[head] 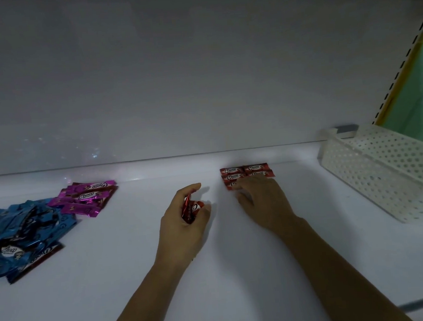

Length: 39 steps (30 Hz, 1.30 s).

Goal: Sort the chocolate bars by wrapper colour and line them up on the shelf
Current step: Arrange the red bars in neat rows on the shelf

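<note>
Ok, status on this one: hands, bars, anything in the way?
Left hand grips spare red bars. Right hand rests on the red rows. Nothing blocking.

A plain white back panel point(172, 74) fills the view in dim light. At right, a slotted upright point(402, 66) borders a yellow strip point(391, 105) and a green wall point(421, 90).

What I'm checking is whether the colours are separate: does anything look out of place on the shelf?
Yes: a dark red bar lies at the near edge of the blue pile, partly tucked under it, far from the red rows at the right hand. The blue pile is a loose heap that runs into the pink bars.
</note>
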### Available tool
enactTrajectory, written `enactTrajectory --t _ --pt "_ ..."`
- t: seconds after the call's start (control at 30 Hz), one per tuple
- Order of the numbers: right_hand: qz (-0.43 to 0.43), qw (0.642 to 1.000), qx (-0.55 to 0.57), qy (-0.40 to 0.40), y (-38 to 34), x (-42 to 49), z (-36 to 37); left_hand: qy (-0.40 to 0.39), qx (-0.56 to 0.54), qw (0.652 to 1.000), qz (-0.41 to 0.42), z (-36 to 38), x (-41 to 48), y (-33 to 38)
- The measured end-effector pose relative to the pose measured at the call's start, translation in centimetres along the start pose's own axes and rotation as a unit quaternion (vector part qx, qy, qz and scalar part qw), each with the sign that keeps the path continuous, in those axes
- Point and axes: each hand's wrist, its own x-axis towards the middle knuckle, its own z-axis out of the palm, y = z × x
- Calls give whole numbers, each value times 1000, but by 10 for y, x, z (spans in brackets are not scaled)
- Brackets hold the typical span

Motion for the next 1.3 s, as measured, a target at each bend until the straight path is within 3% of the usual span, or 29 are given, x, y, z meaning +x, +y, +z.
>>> enactTrajectory --t 0.07,0.1,0.13,0.2,0.27,0.33,0.47,0.63,0.77,0.93,1.2,1.3 --pt "25 998 54 26 -4 4 -2 -4 -29 1000 -6 -2 0 2" --pt "57 988 141 24 -11 6 -9 -6 -55 998 -12 -4 1 3" --pt "98 958 270 -7 -23 8 -17 -7 -85 996 -21 -5 1 5" --pt "143 860 479 -100 -44 10 -34 3 -142 989 -46 -8 3 6" --pt "125 834 506 -181 -62 4 -40 19 -185 981 -63 -10 6 7" --pt "104 846 475 -221 -81 -4 -35 24 -228 970 -77 -12 8 9" --pt "102 873 447 -166 -103 -9 -17 22 -280 954 -107 -13 10 9" --pt "133 850 481 -166 -105 -9 -24 17 -232 968 -90 -8 10 7" --pt "128 842 498 -160 -117 -12 -23 95 -172 977 -79 -4 13 1" --pt "62 843 496 -201 -118 -18 -16 151 -263 944 -132 -8 19 2" --pt "79 839 520 -139 -116 -17 -4 20 -357 914 -192 -16 18 -1" --pt "91 853 506 -90 -116 -17 -3 -2 -329 925 -190 -15 18 -1"
